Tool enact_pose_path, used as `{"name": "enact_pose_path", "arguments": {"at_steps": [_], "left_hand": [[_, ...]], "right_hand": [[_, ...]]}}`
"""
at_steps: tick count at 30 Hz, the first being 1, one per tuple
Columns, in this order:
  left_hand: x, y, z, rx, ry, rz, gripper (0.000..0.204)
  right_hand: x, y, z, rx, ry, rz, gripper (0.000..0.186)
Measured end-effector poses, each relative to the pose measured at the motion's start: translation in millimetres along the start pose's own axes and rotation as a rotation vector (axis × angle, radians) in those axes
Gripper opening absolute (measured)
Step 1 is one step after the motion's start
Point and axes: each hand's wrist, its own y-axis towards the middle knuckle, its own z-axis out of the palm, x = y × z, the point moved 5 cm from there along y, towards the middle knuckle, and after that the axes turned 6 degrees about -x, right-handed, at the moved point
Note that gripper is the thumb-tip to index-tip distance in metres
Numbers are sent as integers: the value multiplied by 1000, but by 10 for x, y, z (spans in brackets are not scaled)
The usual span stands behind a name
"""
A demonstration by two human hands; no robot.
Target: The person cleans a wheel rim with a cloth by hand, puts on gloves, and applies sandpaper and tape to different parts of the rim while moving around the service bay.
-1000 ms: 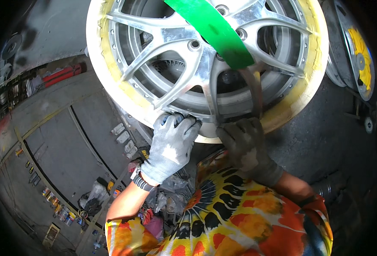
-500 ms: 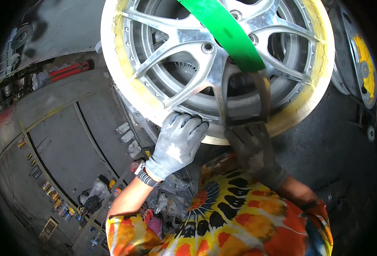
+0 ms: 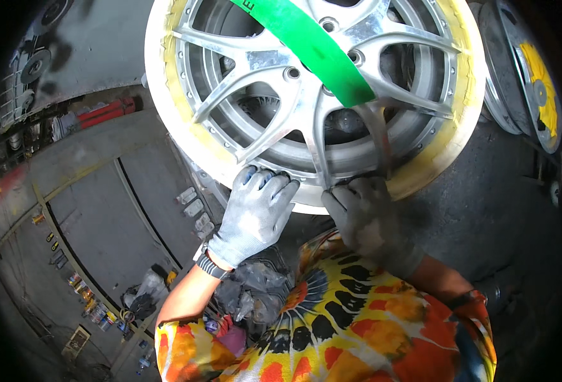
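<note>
A large silver multi-spoke car wheel (image 3: 281,121) fills the top of the view, with yellowish masking tape (image 3: 185,86) around its outer face. Across the hub and spokes runs a curved green strip (image 3: 312,49), its lower end above the near spokes. In a grey work glove, my left hand (image 3: 260,207) curls its fingers over the wheel's near edge. My right hand (image 3: 370,213), gloved and in shadow, sits just right of it, closed at the same edge. Its fingertips are dark, and whether it also pinches something thin I cannot make out.
Another wheel with a yellow cloth (image 3: 541,95) stands at the far right. Crumpled plastic bags (image 3: 255,290) lie below my left wrist. Small bottles and packets (image 3: 93,302) line the floor at left, near a framed panel (image 3: 99,229). A red object (image 3: 106,111) lies farther back.
The wheel and green strip appear slightly farther left and up in the view. Both hands have shifted a little left with them, staying at the near edge.
</note>
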Motion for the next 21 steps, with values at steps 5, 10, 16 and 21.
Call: {"name": "enact_pose_path", "arguments": {"at_steps": [5, 10, 16, 21], "left_hand": [[-179, -33, 49, -35, -20, -30, 46], [-168, -147, 189, -107, -28, -59, 51], [-166, -152, 211, -130, -46, -73, 51], [-189, 32, 169, -95, -7, -143, 46]], "right_hand": [[66, 10, 93, -169, 28, 6, 13], [63, 30, 103, -161, 43, -6, 18], [37, 26, 99, -190, 114, -15, 24], [21, 42, 58, -200, 22, -13, 20]]}}
